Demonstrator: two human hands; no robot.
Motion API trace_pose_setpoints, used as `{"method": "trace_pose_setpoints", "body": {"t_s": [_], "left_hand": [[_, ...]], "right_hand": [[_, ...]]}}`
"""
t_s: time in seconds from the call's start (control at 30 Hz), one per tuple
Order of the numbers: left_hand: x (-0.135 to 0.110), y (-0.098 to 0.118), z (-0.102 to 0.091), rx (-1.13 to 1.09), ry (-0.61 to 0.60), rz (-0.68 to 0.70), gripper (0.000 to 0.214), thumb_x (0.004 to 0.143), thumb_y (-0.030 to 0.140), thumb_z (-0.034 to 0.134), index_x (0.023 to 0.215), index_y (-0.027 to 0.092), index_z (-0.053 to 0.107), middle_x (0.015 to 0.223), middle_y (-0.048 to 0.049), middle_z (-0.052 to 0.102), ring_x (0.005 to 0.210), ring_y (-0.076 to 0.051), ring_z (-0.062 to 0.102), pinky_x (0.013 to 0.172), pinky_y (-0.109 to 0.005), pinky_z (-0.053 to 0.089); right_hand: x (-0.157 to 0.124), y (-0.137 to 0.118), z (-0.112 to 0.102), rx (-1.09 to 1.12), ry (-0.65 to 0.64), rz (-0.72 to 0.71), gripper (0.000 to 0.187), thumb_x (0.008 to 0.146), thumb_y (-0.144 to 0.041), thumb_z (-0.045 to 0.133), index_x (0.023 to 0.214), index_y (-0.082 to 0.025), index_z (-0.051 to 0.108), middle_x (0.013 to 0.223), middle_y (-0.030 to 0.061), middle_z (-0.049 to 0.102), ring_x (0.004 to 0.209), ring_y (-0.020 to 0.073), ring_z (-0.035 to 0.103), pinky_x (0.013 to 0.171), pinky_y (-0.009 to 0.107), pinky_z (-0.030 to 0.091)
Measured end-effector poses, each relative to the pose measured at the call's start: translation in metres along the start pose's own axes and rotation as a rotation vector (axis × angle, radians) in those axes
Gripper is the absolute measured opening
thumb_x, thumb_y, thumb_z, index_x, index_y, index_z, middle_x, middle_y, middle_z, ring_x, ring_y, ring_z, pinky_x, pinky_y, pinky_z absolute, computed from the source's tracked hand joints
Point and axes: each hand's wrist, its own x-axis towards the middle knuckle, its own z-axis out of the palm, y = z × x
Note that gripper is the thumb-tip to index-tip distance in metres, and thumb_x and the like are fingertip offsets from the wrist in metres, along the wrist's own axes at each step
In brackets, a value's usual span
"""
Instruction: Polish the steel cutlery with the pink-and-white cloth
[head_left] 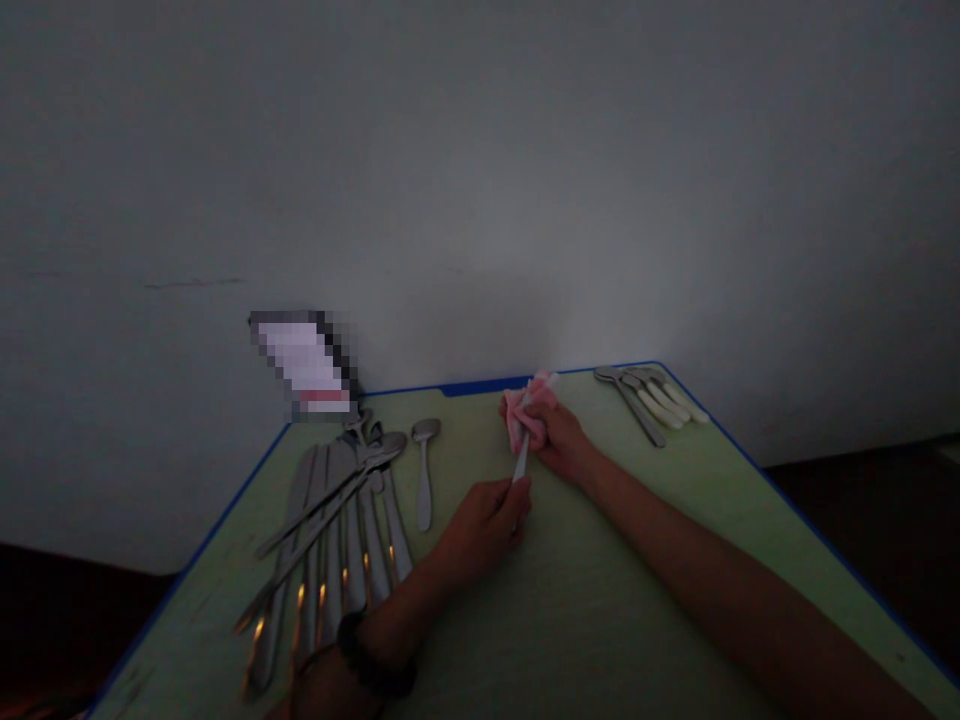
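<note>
My left hand (484, 525) is closed around the lower end of a slim metal table knife (520, 464), which slants up and away to the right. My right hand (559, 435) pinches a crumpled pink cloth (519, 420) around the upper part of the knife. A narrow pale tip pokes out past the cloth; the part wrapped inside is hidden. Left of my hands, a single spoon (424, 475) lies with its bowl away from me. Beside it several knives (330, 570) lie side by side, with long spoons (319, 540) crossed over them.
A pale green table (600, 600) with a blue edge stands against a grey wall (480, 180). At its back right lie a metal spoon (637, 410) and several white-handled pieces of cutlery (667, 405). A blurred-out phone-like screen (304, 360) leans at the back left.
</note>
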Motion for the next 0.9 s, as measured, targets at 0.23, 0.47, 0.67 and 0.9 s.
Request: {"method": "trace_pose_setpoints", "body": {"t_s": [0.23,0.47,0.67,0.9], "left_hand": [[0.0003,-0.0024,0.0004,0.032,-0.014,0.007,0.046,0.088,0.047,0.03,0.055,0.018,0.042,0.046,0.0045,0.044,0.045,-0.01,0.041,0.048,-0.022,0.033],[0.0006,-0.0025,0.0002,0.102,-0.003,0.035,0.044,0.087,0.045,0.032,0.054,0.018,0.044,0.046,0.0037,0.045,0.047,-0.011,0.043,0.049,-0.022,0.032],[-0.0002,0.0005,0.0004,0.154,-0.033,0.052,0.042,0.087,0.045,0.032,0.057,0.018,0.044,0.05,0.0032,0.046,0.049,-0.011,0.044,0.049,-0.022,0.032],[-0.0004,-0.0004,0.001,0.166,-0.046,0.086,0.039,0.087,0.042,0.034,0.058,0.018,0.045,0.052,0.0037,0.044,0.05,-0.011,0.044,0.049,-0.021,0.032]], "right_hand": [[-0.0003,-0.0004,0.001,-0.007,-0.028,-0.005,0.017,0.062,-0.014,0.061,0.078,-0.014,0.064,0.075,0.0036,0.067,0.07,0.0128,0.061,0.063,0.021,0.048],[0.0017,0.0025,-0.0014,-0.025,-0.058,0.008,0.017,0.063,-0.014,0.063,0.079,-0.014,0.064,0.074,0.0043,0.068,0.069,0.0134,0.062,0.064,0.023,0.048],[0.0013,0.0038,-0.0021,-0.048,-0.052,0.011,0.015,0.063,-0.013,0.059,0.077,-0.014,0.064,0.075,0.0046,0.068,0.069,0.0146,0.063,0.064,0.024,0.049],[0.0,0.0032,-0.0021,-0.07,-0.081,0.008,0.018,0.061,-0.013,0.059,0.078,-0.012,0.065,0.076,0.0057,0.069,0.072,0.0142,0.063,0.069,0.024,0.048]]}}
